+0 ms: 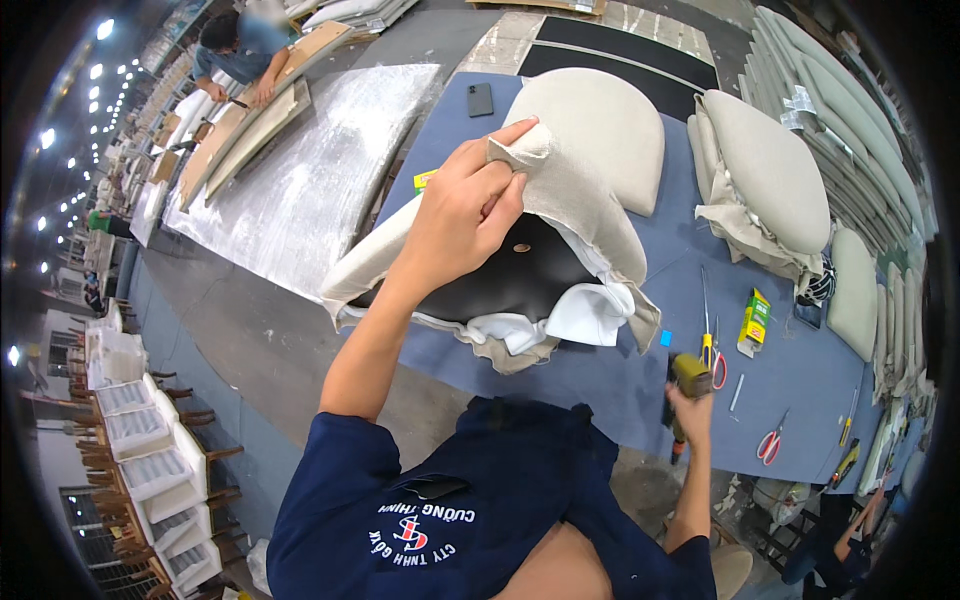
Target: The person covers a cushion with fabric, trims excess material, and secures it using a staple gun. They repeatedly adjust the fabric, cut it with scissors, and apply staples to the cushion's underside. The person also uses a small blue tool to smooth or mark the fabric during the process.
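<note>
My left hand [463,212] pinches the edge of a beige fabric cover [578,178] and holds it up over an upholstered chair cushion [375,250]. Inside the raised cover shows a black panel [500,285] with a small round hole, and white lining [590,313] bunches along its near edge. At the table's near edge, right of the cushion, my right hand [692,412] is wrapped round an olive-green staple gun [690,374], slightly blurred. Close by the gun lie a yellow-handled screwdriver [708,345] and red-handled scissors [720,370].
The blue-covered table [640,410] also carries a finished cushion [600,125], stacked cushions [765,165], a yellow-green box [754,320], a phone [480,99] and more scissors [770,445]. At the far left a person [240,60] works on boards. White chairs [150,455] line the left.
</note>
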`<state>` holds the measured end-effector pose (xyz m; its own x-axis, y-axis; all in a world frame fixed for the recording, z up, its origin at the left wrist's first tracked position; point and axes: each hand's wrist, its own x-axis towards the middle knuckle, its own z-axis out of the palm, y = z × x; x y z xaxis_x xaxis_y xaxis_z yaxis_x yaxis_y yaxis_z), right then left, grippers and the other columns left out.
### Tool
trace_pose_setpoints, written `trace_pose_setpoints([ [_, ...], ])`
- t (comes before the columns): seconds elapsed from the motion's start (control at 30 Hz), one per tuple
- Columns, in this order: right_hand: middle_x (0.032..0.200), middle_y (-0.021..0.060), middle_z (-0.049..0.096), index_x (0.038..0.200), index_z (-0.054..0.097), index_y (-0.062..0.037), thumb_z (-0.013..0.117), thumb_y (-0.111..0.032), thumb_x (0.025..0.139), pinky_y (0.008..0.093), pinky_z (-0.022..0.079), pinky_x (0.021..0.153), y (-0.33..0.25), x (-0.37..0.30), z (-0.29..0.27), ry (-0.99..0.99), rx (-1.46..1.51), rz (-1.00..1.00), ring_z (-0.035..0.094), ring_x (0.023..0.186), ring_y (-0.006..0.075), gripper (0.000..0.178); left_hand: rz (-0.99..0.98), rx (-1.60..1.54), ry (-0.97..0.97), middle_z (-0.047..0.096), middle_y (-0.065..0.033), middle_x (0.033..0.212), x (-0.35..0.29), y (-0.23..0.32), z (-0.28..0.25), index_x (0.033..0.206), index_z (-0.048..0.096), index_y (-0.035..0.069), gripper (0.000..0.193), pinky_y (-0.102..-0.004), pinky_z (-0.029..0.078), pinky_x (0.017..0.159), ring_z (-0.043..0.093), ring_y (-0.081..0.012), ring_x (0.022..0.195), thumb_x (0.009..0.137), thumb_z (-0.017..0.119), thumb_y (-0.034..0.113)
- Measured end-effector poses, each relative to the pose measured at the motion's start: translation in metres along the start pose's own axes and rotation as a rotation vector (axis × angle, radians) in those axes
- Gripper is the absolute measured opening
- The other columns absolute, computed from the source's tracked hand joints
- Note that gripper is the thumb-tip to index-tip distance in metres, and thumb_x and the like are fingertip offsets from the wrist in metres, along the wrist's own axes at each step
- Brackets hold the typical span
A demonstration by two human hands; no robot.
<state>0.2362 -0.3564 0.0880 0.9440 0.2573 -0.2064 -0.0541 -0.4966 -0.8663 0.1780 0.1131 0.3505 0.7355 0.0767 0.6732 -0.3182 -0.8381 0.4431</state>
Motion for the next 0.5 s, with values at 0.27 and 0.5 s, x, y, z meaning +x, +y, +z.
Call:
trace_pose_setpoints([
  [0.27,0.101,0.0054,0.063,0.139,0.060,-0.0019,0.071,0.000,0.084,0.0304,0.056,0.072,-0.298,-0.014,-0.030,-0.006,-0.386,-0.962,0.064,0.074,0.0178,0.056,0.127,0.040,0.060,0.066,-0.0244,0.133,-0.020,0.033,-0.002,0.076,0.058,-0.006,0.012,-0.0337,0.051,0.073,0.065,-0.0289,0.088,0.086,0.064,-0.005],
  [0.5,0.091,0.0109,0.063,0.162,0.017,-0.0113,0.061,0.003,0.094,0.0293,0.058,0.059,-0.329,-0.085,0.072,-0.329,0.780,-0.084,0.063,0.056,0.0152,0.082,0.016,0.231,0.101,0.060,-0.0278,0.138,-0.057,0.071,-0.018,0.096,0.066,-0.011,0.014,-0.0426,0.051,0.094,0.064,-0.0403,0.109,0.083,0.064,-0.006],
])
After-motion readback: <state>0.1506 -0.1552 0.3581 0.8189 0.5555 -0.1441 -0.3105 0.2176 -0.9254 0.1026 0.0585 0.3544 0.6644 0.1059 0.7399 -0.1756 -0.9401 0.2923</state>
